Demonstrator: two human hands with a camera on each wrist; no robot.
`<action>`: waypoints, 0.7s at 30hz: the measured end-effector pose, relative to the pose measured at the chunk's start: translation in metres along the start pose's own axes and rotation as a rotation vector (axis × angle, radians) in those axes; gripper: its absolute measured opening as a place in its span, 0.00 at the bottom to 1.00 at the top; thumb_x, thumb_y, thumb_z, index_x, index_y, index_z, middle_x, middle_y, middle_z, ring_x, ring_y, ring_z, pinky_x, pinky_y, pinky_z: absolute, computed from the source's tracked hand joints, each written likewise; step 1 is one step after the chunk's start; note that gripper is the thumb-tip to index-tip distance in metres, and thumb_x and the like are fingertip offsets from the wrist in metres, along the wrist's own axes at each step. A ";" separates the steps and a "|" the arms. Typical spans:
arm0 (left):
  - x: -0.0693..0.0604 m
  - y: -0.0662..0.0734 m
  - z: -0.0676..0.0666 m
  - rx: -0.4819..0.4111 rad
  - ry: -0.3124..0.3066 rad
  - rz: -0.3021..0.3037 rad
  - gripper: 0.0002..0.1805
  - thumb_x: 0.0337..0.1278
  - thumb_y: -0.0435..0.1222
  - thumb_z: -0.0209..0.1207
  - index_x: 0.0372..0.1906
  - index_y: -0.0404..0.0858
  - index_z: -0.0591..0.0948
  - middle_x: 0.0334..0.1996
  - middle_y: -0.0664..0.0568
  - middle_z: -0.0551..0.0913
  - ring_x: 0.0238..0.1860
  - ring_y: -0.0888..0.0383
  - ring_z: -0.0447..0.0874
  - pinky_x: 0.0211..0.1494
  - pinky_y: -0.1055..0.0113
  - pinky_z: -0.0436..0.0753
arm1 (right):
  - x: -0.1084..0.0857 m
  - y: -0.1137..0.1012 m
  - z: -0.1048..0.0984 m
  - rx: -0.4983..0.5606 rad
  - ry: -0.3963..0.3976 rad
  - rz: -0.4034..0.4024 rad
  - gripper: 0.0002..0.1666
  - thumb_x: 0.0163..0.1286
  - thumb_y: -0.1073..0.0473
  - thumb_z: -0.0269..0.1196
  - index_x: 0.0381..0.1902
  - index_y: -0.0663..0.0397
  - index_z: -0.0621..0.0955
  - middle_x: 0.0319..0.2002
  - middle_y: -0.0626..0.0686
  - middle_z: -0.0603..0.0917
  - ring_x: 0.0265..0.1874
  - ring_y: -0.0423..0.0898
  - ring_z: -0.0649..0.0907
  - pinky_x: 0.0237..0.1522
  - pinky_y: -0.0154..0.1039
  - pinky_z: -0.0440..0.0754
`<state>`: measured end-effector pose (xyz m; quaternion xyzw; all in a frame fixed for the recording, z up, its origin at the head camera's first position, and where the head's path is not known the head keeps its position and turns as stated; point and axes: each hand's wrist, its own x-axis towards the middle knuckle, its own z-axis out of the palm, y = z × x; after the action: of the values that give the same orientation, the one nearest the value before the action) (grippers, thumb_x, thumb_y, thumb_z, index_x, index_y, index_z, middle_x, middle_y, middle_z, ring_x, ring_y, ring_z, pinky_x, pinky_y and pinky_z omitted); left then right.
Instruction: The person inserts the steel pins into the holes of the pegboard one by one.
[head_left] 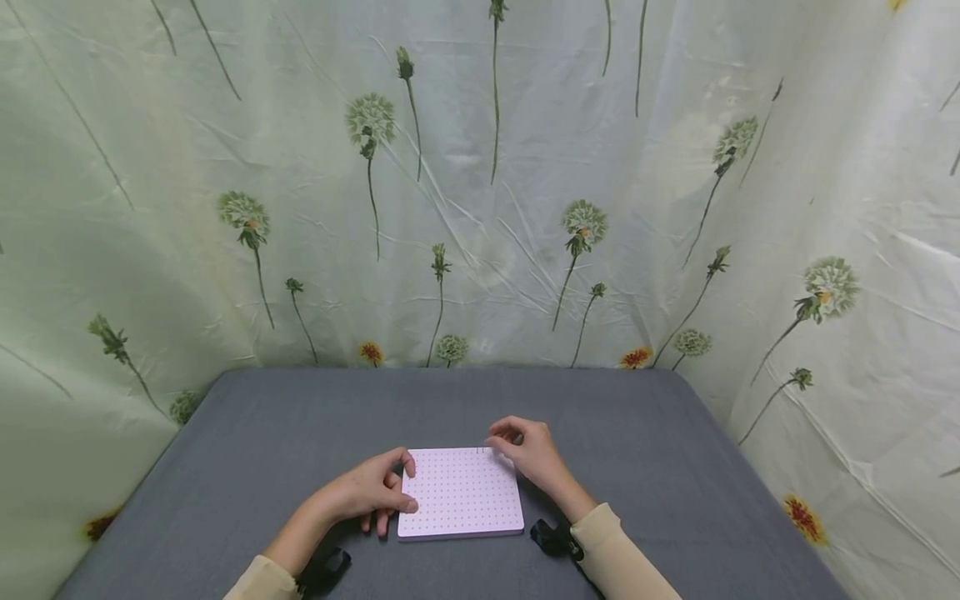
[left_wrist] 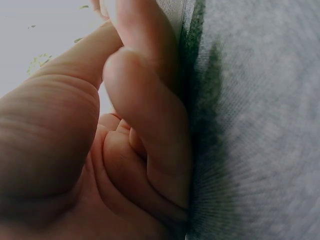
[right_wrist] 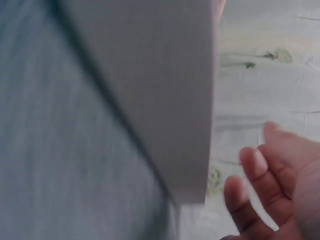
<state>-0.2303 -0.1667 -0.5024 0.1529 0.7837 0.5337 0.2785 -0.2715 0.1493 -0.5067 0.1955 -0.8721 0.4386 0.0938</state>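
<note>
A flat, pale pinkish-white board [head_left: 461,500] with rounded corners and rows of small dots lies on the table. My left hand [head_left: 371,485] holds its left side, thumb and index finger over the top face and other fingers low beside the edge. In the left wrist view, the curled fingers [left_wrist: 145,110] lie close to the cloth. Over the board's far edge, my right hand [head_left: 525,450] pinches a small thin piece [head_left: 483,449] with two fine dark prongs; its shape is hard to make out. The right wrist view shows the board's side [right_wrist: 165,100] beside curved fingers [right_wrist: 272,180].
Grey cloth covers the table [head_left: 315,417]. A pale curtain [head_left: 480,250] printed with dandelions hangs behind and at both sides. Dark wrist straps [head_left: 555,540] show under both forearms, near the board's front corners.
</note>
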 end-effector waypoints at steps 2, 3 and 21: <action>0.001 0.000 0.000 0.004 0.003 -0.002 0.25 0.61 0.39 0.74 0.52 0.38 0.71 0.18 0.53 0.81 0.11 0.64 0.80 0.12 0.72 0.71 | 0.000 0.001 -0.007 0.007 0.016 0.009 0.05 0.70 0.62 0.73 0.42 0.52 0.90 0.34 0.46 0.90 0.32 0.34 0.82 0.36 0.30 0.79; 0.001 -0.001 0.000 0.005 0.003 -0.002 0.25 0.61 0.39 0.74 0.52 0.38 0.71 0.18 0.53 0.81 0.11 0.64 0.80 0.12 0.72 0.71 | -0.001 0.000 -0.011 0.012 0.022 0.018 0.05 0.70 0.62 0.73 0.43 0.52 0.90 0.34 0.47 0.91 0.32 0.34 0.82 0.36 0.30 0.79; 0.003 -0.003 0.000 0.008 0.009 0.003 0.25 0.60 0.38 0.74 0.52 0.38 0.70 0.18 0.52 0.80 0.10 0.63 0.80 0.12 0.71 0.71 | -0.033 0.037 -0.079 -0.024 0.045 0.062 0.16 0.67 0.61 0.76 0.51 0.59 0.89 0.32 0.44 0.85 0.31 0.33 0.78 0.35 0.31 0.76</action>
<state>-0.2321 -0.1664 -0.5060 0.1529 0.7868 0.5317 0.2736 -0.2579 0.2409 -0.4975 0.1573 -0.8806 0.4350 0.1024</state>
